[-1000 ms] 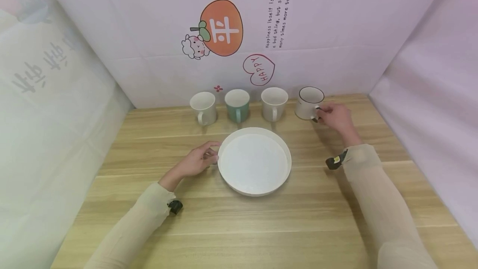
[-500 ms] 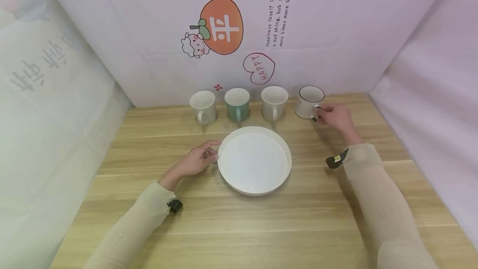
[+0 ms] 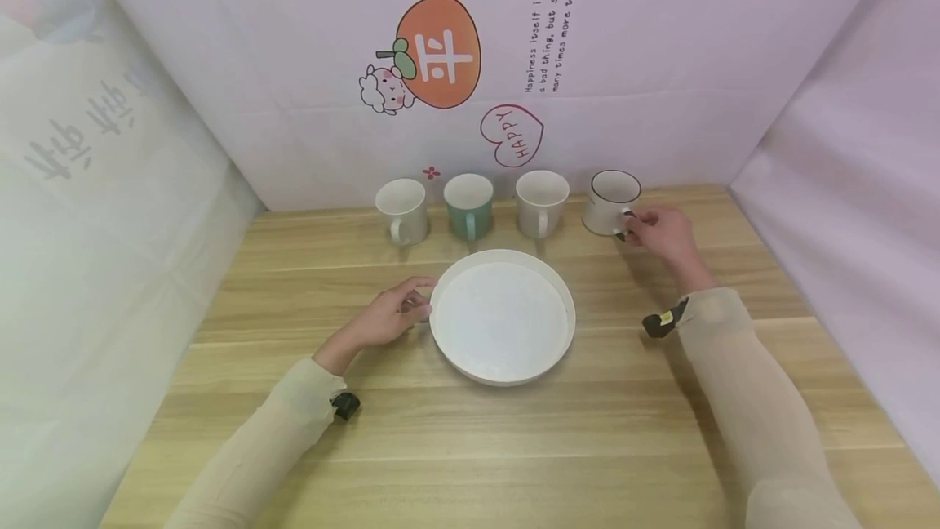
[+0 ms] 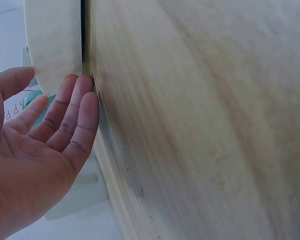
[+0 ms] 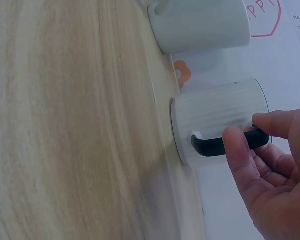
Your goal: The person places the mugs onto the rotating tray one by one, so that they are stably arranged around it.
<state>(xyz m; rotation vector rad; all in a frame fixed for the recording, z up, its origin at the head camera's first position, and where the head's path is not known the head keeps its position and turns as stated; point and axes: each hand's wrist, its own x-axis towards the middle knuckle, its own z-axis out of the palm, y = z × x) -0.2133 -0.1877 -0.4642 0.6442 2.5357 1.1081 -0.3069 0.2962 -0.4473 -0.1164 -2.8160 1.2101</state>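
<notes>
At the right end of the mug row, my right hand (image 3: 664,233) pinches the black handle (image 5: 210,147) of a white mug with a dark rim (image 3: 609,206). The mug stands upright on the table; the right wrist view shows my thumb and index finger at its handle. My left hand (image 3: 391,314) is at the left edge of a round white tray (image 3: 503,321). In the left wrist view its loosely bent fingers (image 4: 70,115) lie against the tray's side wall (image 4: 55,45), palm facing the camera.
To the left of the dark-rimmed mug stand a plain white mug (image 3: 541,206), a teal mug (image 3: 468,211) and another white mug (image 3: 404,215), handles facing forward. A printed white cloth (image 3: 624,47) rises behind them. The wooden table (image 3: 499,455) extends in front of the tray.
</notes>
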